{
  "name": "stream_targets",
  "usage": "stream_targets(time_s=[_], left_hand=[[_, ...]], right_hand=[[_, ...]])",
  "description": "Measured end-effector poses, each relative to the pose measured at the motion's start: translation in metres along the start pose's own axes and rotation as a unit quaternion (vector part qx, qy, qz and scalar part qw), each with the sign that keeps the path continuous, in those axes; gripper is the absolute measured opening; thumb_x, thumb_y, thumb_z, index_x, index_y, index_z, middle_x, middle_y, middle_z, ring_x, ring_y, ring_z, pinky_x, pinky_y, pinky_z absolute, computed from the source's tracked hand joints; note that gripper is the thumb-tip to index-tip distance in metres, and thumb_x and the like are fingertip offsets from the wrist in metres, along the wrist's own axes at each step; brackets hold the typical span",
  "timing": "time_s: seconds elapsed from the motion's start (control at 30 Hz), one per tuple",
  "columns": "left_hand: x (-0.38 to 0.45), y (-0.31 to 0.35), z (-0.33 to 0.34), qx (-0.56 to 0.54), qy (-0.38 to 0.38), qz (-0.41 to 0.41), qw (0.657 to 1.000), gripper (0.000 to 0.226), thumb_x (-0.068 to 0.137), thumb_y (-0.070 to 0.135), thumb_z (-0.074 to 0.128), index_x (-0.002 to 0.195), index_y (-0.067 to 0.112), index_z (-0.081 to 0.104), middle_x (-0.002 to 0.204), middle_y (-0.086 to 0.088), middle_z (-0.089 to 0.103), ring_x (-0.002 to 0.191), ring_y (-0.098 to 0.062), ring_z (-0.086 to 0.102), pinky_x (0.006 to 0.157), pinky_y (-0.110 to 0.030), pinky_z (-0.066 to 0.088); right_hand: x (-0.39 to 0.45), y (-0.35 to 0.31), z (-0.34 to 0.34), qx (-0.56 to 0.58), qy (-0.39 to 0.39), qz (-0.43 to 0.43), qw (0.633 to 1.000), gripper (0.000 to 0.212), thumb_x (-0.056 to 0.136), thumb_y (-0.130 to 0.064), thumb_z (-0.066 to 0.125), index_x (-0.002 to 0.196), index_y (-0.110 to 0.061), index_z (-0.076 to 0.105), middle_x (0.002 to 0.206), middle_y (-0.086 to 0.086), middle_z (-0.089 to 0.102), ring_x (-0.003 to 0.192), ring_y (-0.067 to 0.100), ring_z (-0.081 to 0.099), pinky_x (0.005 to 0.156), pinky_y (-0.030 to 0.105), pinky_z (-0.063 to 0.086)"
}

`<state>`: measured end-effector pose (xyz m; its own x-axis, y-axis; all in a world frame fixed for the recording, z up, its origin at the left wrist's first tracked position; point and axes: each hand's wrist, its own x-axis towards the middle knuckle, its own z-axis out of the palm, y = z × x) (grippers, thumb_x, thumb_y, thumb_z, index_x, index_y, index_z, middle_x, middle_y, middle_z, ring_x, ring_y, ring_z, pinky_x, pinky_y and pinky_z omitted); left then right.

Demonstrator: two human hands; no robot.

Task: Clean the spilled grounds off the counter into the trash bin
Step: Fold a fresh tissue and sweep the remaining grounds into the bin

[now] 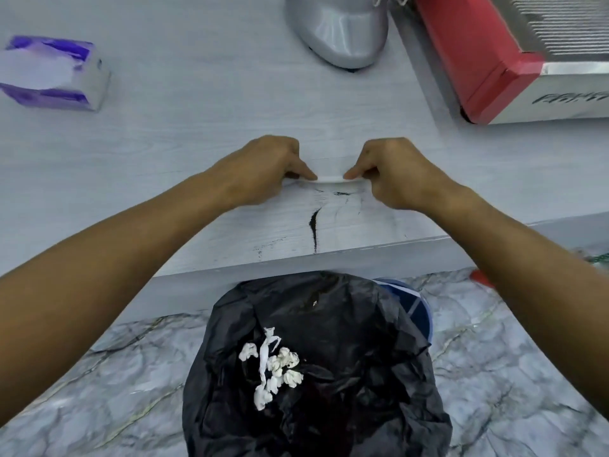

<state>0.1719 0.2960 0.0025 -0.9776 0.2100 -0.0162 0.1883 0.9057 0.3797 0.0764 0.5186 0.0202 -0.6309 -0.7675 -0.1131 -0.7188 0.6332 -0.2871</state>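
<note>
head view: a folded white tissue (pixel 330 179) is pinched between both hands and pressed flat to the pale wood-grain bench (pixel 184 133). the left hand (pixel 263 169) is closed on the tissue's left end, the right hand (pixel 392 173) on its right end, fingers curled under. the spilled grounds (pixel 314 225) are seen as a dark streak and thin smears just nearer the bench edge than the tissue. below that edge, on the marble floor (pixel 99 374), the trash bin (pixel 316 367) is lined with a black bag in which crumpled white tissues (pixel 272 367) lie. far left of the held tissue a purple tissue pack (pixel 52 74) is set; beyond it a silver appliance base (pixel 342 34); to the far right a red and silver machine (pixel 494 57).
</note>
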Motion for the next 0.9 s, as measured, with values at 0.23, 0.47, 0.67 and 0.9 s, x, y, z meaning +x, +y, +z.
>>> stream_targets(time_s=[0.23, 0.47, 0.67, 0.9], left_hand=[[-0.033, -0.076, -0.054, 0.041, 0.146, -0.206, 0.967, 0.041, 0.093, -0.005, 0.057, 0.122, 0.020, 0.070, 0.111, -0.010, 0.068, 0.102, -0.027, 0.064, 0.094, -0.024, 0.046], [-0.128, -0.130, -0.051, 0.086, 0.180, -0.331, 0.922, 0.031, 0.099, 0.006, 0.054, 0.127, 0.012, 0.067, 0.119, -0.018, 0.068, 0.108, -0.036, 0.061, 0.098, -0.033, 0.044], [-0.171, -0.128, -0.022, 0.110, 0.199, -0.401, 0.888, 0.039, 0.094, 0.000, 0.055, 0.128, 0.015, 0.066, 0.107, -0.022, 0.061, 0.097, -0.041, 0.058, 0.085, -0.037, 0.045], [-0.178, -0.036, 0.023, 0.084, 0.222, -0.395, 0.887, 0.036, 0.093, -0.002, 0.055, 0.124, 0.010, 0.068, 0.093, -0.019, 0.057, 0.080, -0.038, 0.056, 0.064, -0.033, 0.037]], right_hand=[[0.131, -0.073, -0.019, -0.033, 0.052, -0.090, 0.994, 0.044, 0.087, 0.008, 0.049, 0.110, -0.018, 0.076, 0.111, 0.000, 0.069, 0.100, 0.017, 0.064, 0.081, 0.018, 0.045], [0.199, -0.179, 0.033, -0.022, 0.017, -0.194, 0.981, 0.042, 0.086, 0.012, 0.053, 0.110, -0.016, 0.075, 0.117, 0.003, 0.064, 0.094, 0.009, 0.057, 0.073, 0.010, 0.040], [0.196, -0.216, 0.055, -0.030, -0.021, -0.267, 0.963, 0.032, 0.087, 0.005, 0.059, 0.108, -0.013, 0.075, 0.114, 0.006, 0.067, 0.102, 0.019, 0.064, 0.082, 0.023, 0.050], [0.148, -0.172, 0.048, -0.048, -0.077, -0.371, 0.924, 0.017, 0.095, -0.013, 0.060, 0.100, -0.008, 0.077, 0.105, 0.002, 0.066, 0.092, 0.019, 0.059, 0.071, 0.021, 0.036]])
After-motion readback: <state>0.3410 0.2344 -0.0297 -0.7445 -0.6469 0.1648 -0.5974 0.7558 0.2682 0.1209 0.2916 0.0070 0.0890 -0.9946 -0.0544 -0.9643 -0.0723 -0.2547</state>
